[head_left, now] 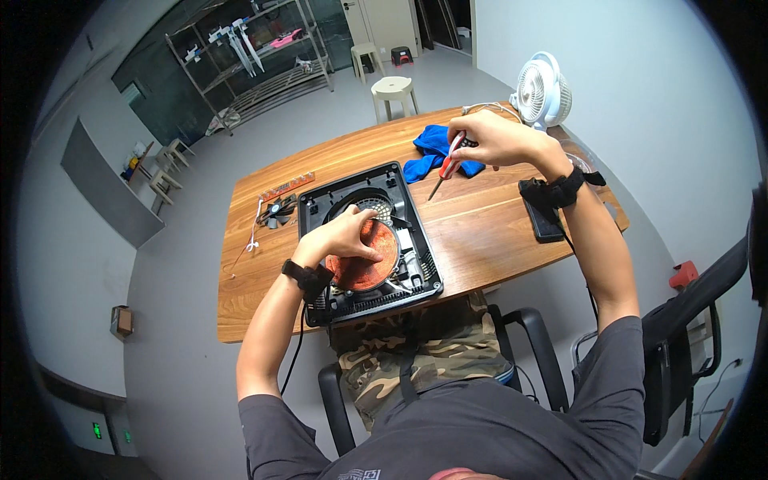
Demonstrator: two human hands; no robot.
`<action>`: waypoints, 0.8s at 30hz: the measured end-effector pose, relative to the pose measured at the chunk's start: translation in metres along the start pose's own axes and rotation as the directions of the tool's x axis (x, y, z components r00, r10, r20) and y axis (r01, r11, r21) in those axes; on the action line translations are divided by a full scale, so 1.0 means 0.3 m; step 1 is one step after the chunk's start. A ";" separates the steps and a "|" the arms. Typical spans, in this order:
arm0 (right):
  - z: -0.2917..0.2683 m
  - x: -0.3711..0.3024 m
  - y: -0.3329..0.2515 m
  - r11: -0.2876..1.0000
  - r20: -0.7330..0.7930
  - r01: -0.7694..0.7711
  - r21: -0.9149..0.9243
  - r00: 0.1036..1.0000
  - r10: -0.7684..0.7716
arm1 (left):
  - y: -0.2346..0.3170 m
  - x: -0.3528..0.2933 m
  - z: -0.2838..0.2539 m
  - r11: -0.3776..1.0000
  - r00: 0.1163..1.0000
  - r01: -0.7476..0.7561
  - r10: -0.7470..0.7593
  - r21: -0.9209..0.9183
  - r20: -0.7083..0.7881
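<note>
Orange disc [382, 268], left fingers [358, 214] at far edge (thumb [370, 254] across face)

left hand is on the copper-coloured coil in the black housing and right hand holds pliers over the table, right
Not pliers: the head view shows the right hand holding a red-and-white screwdriver over the table. The left hand is on the copper-coloured coil in the black housing.

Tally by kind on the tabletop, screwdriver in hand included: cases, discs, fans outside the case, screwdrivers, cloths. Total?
Open black plastic case: 1
Round reddish-orange disc: 1
Fans: 2 (white round desk fan, small black-bladed fan)
Red-and-white-handled screwdriver: 1
Blue cloth: 1
Total: 6
</note>
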State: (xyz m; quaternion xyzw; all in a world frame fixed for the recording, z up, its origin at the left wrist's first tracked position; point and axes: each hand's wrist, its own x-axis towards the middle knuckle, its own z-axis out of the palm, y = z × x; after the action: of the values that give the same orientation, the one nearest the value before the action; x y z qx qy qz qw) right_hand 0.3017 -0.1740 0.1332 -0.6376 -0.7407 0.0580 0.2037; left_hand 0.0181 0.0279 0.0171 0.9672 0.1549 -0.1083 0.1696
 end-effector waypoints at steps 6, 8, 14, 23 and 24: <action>0.038 0.041 -0.030 0.997 0.021 0.034 0.065 0.999 -0.036 | 0.005 -0.015 -0.045 0.998 0.998 -0.049 0.048 -0.049 -0.028; 0.045 0.054 -0.041 0.997 0.037 0.002 0.072 0.999 -0.005 | -0.004 -0.006 -0.035 0.999 1.000 -0.020 0.019 -0.027 -0.010; 0.083 0.077 -0.034 0.996 0.029 0.039 0.078 0.999 -0.041 | -0.008 0.024 -0.003 0.999 0.999 -0.027 0.026 0.024 0.042; 0.124 0.066 0.019 0.996 0.012 0.070 0.056 0.997 -0.071 | 0.027 0.066 0.001 0.987 0.999 -0.006 -0.002 0.160 0.049; 0.124 0.066 0.018 0.995 0.010 0.079 0.056 0.997 -0.080 | 0.031 0.067 0.000 0.972 1.000 -0.011 0.006 0.234 0.025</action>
State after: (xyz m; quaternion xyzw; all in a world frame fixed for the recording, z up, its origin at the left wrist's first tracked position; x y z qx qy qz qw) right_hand 0.2907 -0.1475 0.1018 -0.6015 -0.7647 0.0741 0.2189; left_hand 0.0398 0.0250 0.0146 0.9797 0.1348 -0.1369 0.0568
